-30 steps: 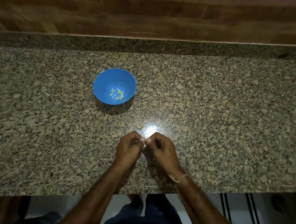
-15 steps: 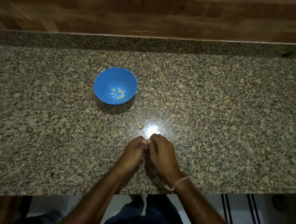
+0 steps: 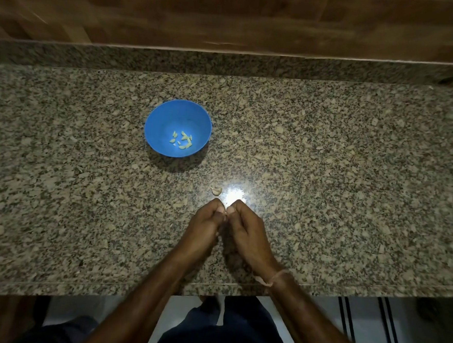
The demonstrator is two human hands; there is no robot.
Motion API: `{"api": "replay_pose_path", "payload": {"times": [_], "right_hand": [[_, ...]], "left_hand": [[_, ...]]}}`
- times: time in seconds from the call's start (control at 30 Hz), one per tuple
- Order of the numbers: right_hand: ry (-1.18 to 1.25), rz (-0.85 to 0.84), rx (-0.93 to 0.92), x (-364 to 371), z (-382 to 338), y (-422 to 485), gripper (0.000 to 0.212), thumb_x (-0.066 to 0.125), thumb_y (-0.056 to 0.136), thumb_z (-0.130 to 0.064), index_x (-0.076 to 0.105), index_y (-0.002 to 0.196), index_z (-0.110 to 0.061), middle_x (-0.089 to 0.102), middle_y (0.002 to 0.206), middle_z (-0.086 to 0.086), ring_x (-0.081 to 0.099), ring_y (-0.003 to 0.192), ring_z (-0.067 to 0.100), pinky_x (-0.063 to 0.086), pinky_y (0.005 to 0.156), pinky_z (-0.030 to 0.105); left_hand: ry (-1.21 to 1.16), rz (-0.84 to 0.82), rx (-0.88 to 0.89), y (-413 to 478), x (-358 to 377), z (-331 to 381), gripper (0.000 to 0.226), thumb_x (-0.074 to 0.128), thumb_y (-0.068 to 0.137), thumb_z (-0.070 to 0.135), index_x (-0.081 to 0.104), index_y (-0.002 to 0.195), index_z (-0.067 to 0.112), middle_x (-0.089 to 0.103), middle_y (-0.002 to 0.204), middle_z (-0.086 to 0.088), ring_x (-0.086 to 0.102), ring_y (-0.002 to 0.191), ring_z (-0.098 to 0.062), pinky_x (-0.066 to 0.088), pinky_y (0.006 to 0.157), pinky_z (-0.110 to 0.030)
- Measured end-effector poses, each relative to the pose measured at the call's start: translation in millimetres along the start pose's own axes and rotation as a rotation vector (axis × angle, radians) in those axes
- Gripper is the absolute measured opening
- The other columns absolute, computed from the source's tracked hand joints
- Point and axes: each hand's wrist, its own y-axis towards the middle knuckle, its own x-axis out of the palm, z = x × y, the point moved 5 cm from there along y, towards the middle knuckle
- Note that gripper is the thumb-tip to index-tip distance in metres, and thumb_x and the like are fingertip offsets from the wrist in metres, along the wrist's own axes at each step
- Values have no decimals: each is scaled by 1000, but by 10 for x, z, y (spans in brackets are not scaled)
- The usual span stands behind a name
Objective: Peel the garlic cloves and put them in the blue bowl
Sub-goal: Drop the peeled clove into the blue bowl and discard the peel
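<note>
The blue bowl (image 3: 165, 116) stands on the table (image 3: 326, 178) with several peeled cloves (image 3: 182, 141) in its bottom. Toward the person and to the right of the bowl, the left hand (image 3: 206, 224) and the right hand (image 3: 246, 230) are curled, thumb tips nearly touching. What they pinch is hidden, so I cannot tell whether a clove sits there. Between bowl and hands, just beyond the left thumb, lies a small pale piece (image 3: 216, 191), clove or husk, its length running left to right. The left hand is nearer the bowl, so a drop would probably go forward and leftward.
</note>
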Motion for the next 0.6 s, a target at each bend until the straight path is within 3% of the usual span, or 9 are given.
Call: {"api": "replay_pose_path", "payload": {"times": [0.1,0.17,0.23,0.3,0.4,0.47,0.53,0.6], "right_hand": [[97,-89,140,14,-38,38,33,48,110,-13,50,77,-16,45,67,-5,39,61,9,33,53,21],[149,-106,202,24,-43,36,32,48,110,-14,52,78,-14,46,67,-2,39,61,11,33,54,23],[64,-9,39,4,-62,62,31,50,111,-15,51,80,-10,48,69,-4,42,64,7,34,58,23],[-69,63,-34,-67,-35,72,30,51,110,-15,51,81,-9,48,68,-7,42,63,5,32,58,23],[47,-26,47,-24,48,120,33,50,109,-12,50,76,-15,46,66,-8,40,59,6,32,55,21],[110,-98,247,7,5,131,32,49,108,-12,50,76,-16,42,66,-3,37,55,9,30,52,24],[62,-55,177,18,-12,116,30,49,109,-12,51,79,-9,45,67,-3,40,56,6,33,53,22],[100,51,92,-14,31,116,30,52,110,-12,53,81,-5,51,66,-12,46,59,0,36,57,18]], "left_hand": [[329,137,197,-77,-48,153,30,42,111,17,42,83,27,47,74,13,44,66,-5,33,59,-25],[429,133,250,-76,-48,181,30,42,110,16,41,82,26,48,74,12,44,64,-3,32,58,-26],[256,39,149,1,-13,112,32,43,109,14,44,78,22,46,65,12,40,55,-6,30,53,-29],[77,-24,-59,65,-19,57,29,40,108,14,45,80,17,41,62,4,34,49,-9,22,44,-26],[217,48,9,53,-11,70,23,40,110,18,49,89,14,49,74,-1,43,60,-9,30,52,-22],[337,179,128,-13,-49,45,21,41,110,21,47,90,18,50,78,7,44,66,-3,32,58,-19],[49,130,31,-4,8,8,28,43,109,19,47,82,20,47,70,8,42,61,-8,29,55,-24],[-258,16,-193,79,86,-93,34,41,108,22,47,74,21,40,61,4,34,54,-13,21,50,-31]]}}
